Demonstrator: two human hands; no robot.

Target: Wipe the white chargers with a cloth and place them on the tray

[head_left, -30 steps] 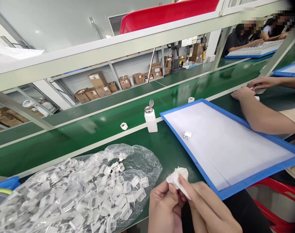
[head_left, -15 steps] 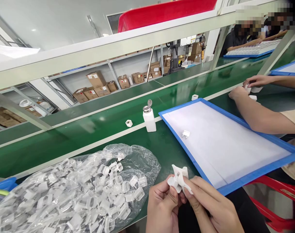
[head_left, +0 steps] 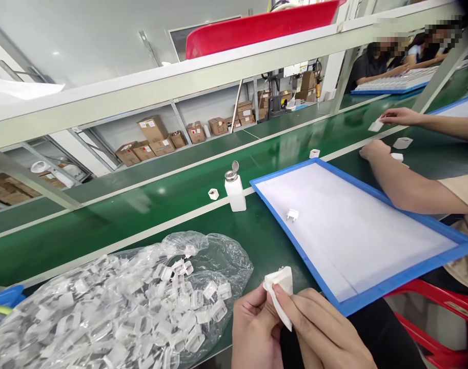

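Low in the middle of the view, my left hand (head_left: 255, 333) grips a small white plug part that is mostly wrapped in a white cloth (head_left: 280, 287). My right hand (head_left: 326, 333) pinches that cloth over the part with thumb and fingers. To the left lies a clear plastic bag (head_left: 114, 307) holding several white plug parts. A blue-framed white tray (head_left: 357, 230) sits to the right with one white plug part (head_left: 292, 215) on it.
A white pump bottle (head_left: 234, 188) stands by the tray's far corner. Two small white parts (head_left: 213, 193) (head_left: 314, 153) sit on the green conveyor belt (head_left: 103, 215). A neighbouring person's forearm (head_left: 406, 187) rests beside the tray. A red bin (head_left: 441, 328) is under the bench.
The cloth has closed over the plug part, whose prongs showed half a second ago. The small parts on the belt have drifted right. The neighbour's far hand has reached forward.
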